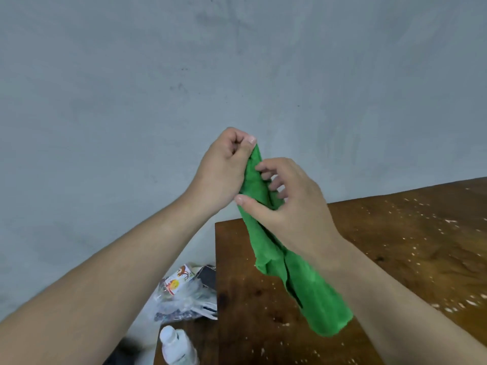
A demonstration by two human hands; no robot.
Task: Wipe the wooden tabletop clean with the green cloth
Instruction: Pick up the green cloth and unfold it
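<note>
The green cloth (303, 283) hangs in the air as a long bunched strip above the wooden tabletop (411, 248). My left hand (224, 169) pinches its top end between thumb and fingers, raised in front of the grey wall. My right hand (287, 204) grips the cloth a little lower, thumb across the front and fingers curled behind it. The cloth's lower end dangles over the table's left part. White crumbs and specks are scattered over the dark brown wood, thickest toward the right.
Left of the table's edge lies a clear plastic bag (184, 296) with printed packets in it. A white plastic bottle (176, 346) stands at the bottom, beside the table's left edge. A bare grey wall (184, 75) fills the background.
</note>
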